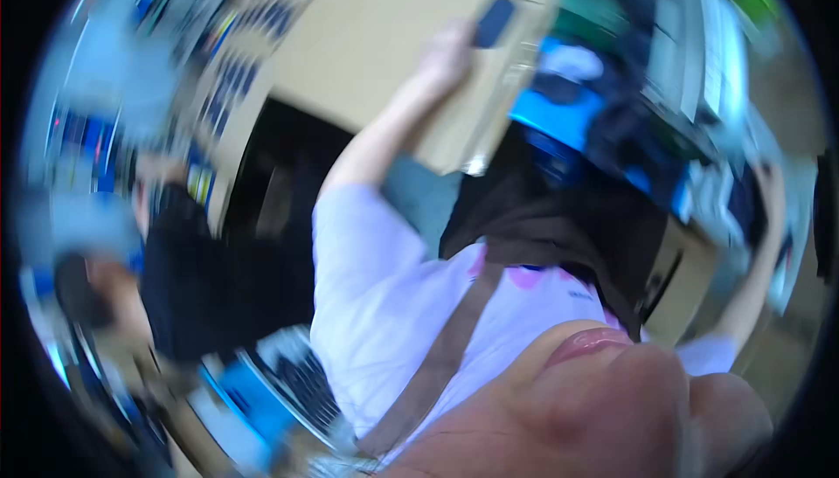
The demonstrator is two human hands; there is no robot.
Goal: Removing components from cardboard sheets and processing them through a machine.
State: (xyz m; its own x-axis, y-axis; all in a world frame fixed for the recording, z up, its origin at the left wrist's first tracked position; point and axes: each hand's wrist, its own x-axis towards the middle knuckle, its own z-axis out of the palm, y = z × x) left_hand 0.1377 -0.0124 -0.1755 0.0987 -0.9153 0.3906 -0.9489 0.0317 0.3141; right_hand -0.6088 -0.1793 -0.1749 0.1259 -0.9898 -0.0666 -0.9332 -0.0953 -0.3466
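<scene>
My left hand (446, 58) reaches out over a large tan cardboard sheet (350, 41). Its fingertips are right at the edge of a dark blue oval piece (494, 22); motion smears the fingers, so a grip cannot be made out. Rows of similar dark blue pieces (284, 2) line the sheet's left side and far edge. Far out to the right, my right hand (767, 188) is beside a dark, blurred object (745, 207) near pale equipment. Its fingers are too smeared to show whether they hold it.
Another person in dark clothes (218, 259) works at the left, a hand (162, 168) near blue and yellow items. Blue boxes (555, 115) with dark and white things stand right of the sheet. Pale machinery (699, 50) rises behind them. A blue crate (249, 404) sits at lower left.
</scene>
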